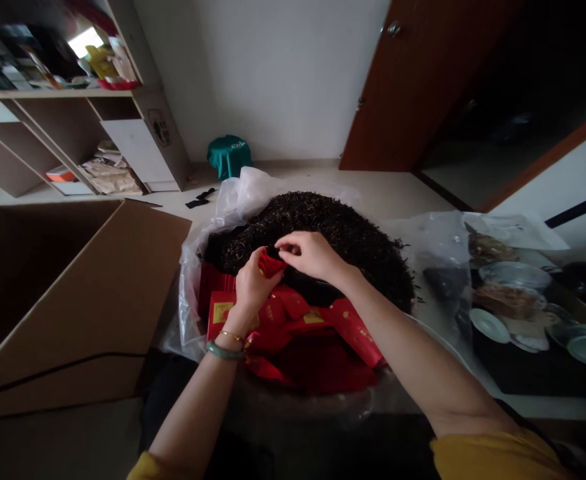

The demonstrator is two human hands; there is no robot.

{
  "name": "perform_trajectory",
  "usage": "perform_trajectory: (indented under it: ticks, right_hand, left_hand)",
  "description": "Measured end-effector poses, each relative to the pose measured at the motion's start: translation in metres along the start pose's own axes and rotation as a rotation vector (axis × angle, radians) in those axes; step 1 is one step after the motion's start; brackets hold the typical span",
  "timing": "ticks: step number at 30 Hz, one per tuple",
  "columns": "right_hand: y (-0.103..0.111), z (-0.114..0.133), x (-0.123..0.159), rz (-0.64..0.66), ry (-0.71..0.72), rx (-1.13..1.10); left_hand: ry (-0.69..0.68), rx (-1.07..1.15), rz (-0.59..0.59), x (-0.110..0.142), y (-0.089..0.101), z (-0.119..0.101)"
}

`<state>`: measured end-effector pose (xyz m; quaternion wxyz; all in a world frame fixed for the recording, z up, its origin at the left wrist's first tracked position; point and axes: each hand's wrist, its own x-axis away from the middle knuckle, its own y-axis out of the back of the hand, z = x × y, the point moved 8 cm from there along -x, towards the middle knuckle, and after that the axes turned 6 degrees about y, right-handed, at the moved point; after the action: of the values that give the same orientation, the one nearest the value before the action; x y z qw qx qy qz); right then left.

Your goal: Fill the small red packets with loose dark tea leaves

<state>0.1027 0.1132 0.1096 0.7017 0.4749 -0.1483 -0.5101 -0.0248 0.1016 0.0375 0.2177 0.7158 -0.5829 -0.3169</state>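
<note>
at the lower centre of the frame, red packets with gold marks and a red box with a yellow label lie beside the near edge of the dark loose leaves; their print is too small to read. just above, the left hand is closed around a small red packet, its mouth open. the right hand is at that mouth, fingers curled in close; whether they pinch anything, i cannot tell. clear plastic surrounds the heap. at left stands an open cardboard box, its inside dark; at right, a clear bowl sits near brown contents and small dishes. farther back, upper left of centre, a green cover bears pale lettering, not fully legible, beside a shelf unit holding papers.
</note>
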Motion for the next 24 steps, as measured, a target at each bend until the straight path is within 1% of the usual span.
perform_trajectory:
  ticks: [3, 4, 5, 6, 8, 10, 13, 16, 18, 19, 21, 23, 24]
  right_hand:
    - [-0.028, 0.007, 0.009, 0.285, 0.045, 0.162]
    - [-0.036, 0.008, 0.012, 0.347, 0.048, 0.197]
    - [-0.042, 0.008, 0.013, 0.379, 0.052, 0.215]
    - [-0.046, 0.008, 0.013, 0.385, 0.058, 0.219]
    - [-0.05, 0.006, 0.011, 0.364, 0.073, 0.209]
    - [-0.051, 0.004, 0.01, 0.348, 0.087, 0.197]
    - [-0.05, 0.001, 0.011, 0.308, 0.105, 0.165]
    - [-0.046, -0.007, 0.012, 0.187, 0.055, 0.077]
    - [-0.047, -0.014, 0.014, 0.115, 0.012, 0.014]
    - [-0.05, -0.016, 0.015, 0.101, 0.008, -0.005]
    - [-0.056, -0.016, 0.016, 0.102, 0.055, -0.018]
    - [-0.062, -0.013, 0.016, 0.12, 0.137, -0.007]
    - [-0.065, -0.011, 0.016, 0.133, 0.185, -0.001]
  left_hand:
    - [-0.013, -0.024, 0.021, 0.002, -0.003, 0.0]
    - [-0.023, -0.041, 0.023, 0.004, -0.004, -0.001]
    - [-0.031, -0.06, 0.02, 0.005, -0.004, -0.001]
    - [-0.037, -0.079, 0.015, 0.005, -0.004, -0.002]
    - [-0.046, -0.099, 0.014, 0.006, -0.003, -0.002]
    - [-0.055, -0.087, 0.049, 0.004, -0.004, -0.002]
    - [-0.059, -0.025, 0.177, -0.002, -0.01, 0.002]
    - [-0.076, 0.076, 0.302, -0.007, -0.012, 0.007]
    - [-0.107, 0.152, 0.367, -0.007, -0.01, 0.007]
    - [-0.141, 0.178, 0.385, -0.006, -0.007, 0.005]
    - [-0.272, 0.169, 0.375, -0.003, 0.002, -0.004]
    - [-0.44, 0.059, 0.323, 0.004, 0.012, -0.017]
    - [-0.5, -0.02, 0.299, 0.007, 0.015, -0.021]
